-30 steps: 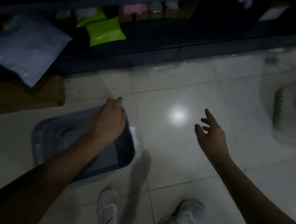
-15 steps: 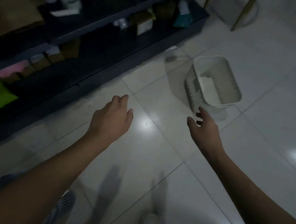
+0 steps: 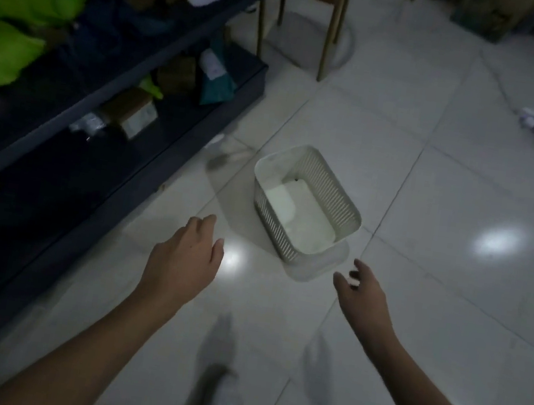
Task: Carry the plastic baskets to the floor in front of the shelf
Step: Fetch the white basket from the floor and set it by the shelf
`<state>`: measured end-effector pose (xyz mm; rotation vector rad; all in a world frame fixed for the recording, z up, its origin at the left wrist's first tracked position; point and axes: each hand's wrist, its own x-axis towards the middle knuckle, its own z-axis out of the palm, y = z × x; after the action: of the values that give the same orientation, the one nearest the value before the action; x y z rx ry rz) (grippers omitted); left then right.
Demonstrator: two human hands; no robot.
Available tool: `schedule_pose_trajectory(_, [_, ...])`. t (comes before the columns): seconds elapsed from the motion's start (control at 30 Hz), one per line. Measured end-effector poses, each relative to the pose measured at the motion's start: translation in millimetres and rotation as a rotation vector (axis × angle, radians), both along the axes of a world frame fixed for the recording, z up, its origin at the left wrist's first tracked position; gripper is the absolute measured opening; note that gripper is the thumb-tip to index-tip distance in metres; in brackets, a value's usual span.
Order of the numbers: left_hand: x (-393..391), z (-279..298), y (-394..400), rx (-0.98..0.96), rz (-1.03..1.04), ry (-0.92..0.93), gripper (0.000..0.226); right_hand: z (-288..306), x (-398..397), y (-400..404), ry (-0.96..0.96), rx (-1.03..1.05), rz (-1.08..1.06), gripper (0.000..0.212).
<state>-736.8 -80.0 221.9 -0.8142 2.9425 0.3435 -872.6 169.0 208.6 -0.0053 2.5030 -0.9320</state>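
Two empty hands, left hand (image 3: 186,259) and right hand (image 3: 361,292), grip open, near white basket (image 3: 306,205)

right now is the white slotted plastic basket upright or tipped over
Upright: the white slotted plastic basket stands on the tiled floor, open rim up.

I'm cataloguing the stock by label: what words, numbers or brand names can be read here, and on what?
None can be read.
White label on the teal package: blurred.
Pale label on the cardboard box: blurred.
White basket: no print visible.
Green bags: no print visible.
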Motion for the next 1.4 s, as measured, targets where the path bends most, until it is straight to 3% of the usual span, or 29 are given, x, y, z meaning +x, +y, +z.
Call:
schedule_pose_trajectory(0.4, [-201.1, -94.8, -76.3, -0.076, -0.112, -0.063, 0.039, -111.1, -129.5, -14.0, -0.125, 0.018, -0.221, 0.069])
schedule_pose_trajectory(0.57, [-278.2, -167.6, -97.0, -0.069, -0.141, -0.151, 0.048, -177.0, -170.5, -19.9, -0.232, 0.08, -0.225, 0.077])
schedule_pose_trajectory(0.73, [-324.7, -240.3, -108.2, -0.124, -0.189, -0.33, 0.078, -234.3, -195.6, -22.9, -0.333, 0.049, -0.282, 0.093])
schedule_pose_trajectory(0.83, [-338.6, -263.9, -106.7, -0.075, -0.161, -0.344, 0.081, -253.5, -198.0, -21.8, -0.35, -0.05, -0.3, 0.084])
schedule_pose_trajectory(1.03, [-355.4, -287.1, -107.7, -0.159, -0.229, -0.4, 0.082, -277.2, -207.5, -27.7, -0.398, -0.166, -0.322, 0.048])
schedule_pose_trajectory(1.23, [-374.6, -308.7, -127.4, -0.266, -0.439, -0.348, 0.086, -288.0, -216.3, -30.2, -0.346, -0.191, -0.32, 0.048])
schedule_pose_trajectory(1.4, [-385.1, -308.8, -129.8, -0.257, -0.452, -0.327, 0.094, -291.5, -220.0, -31.8, -0.356, -0.247, -0.334, 0.053])
